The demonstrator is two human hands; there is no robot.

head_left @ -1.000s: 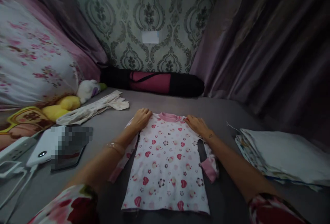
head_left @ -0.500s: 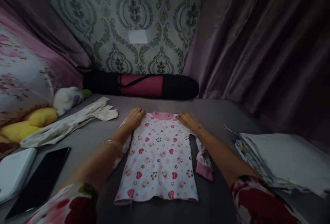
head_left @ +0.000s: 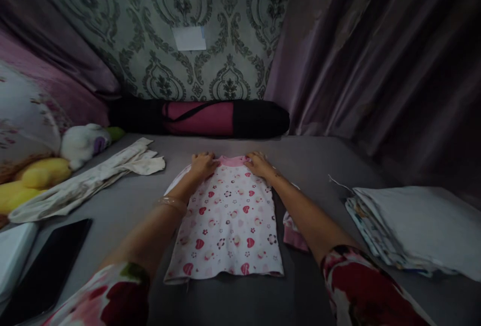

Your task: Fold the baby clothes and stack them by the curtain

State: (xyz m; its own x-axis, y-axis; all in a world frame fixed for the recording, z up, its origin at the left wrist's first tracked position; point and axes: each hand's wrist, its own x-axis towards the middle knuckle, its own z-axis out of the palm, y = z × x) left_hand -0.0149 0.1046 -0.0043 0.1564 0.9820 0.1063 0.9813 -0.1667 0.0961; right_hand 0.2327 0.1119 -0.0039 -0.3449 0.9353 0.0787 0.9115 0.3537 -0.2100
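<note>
The left hand is resting on one shoulder of a small printed shirt, just beside its pink collar, with the fingers bending over the top edge; the right hand is touching the other shoulder, its thumb and fingertips lying close to the collar. Whether either hand is pinching the cloth or only pressing on it, one cannot tell. The shirt is lying flat and face up on the grey surface, its collar pointing away from the person and its hem nearest. A pink cuff is showing beside the right forearm. The shirt is looking light, thin and soft, so it would probably be sagging and creasing if lifted by one point; the two shoulder seams beside the collar are seeming the best places to hold. Farther out, a pale garment and a dark phone are lying to the left, a stack of folded cloth is sitting to the right, and a black and pink roll bag is lying along the wall.
</note>
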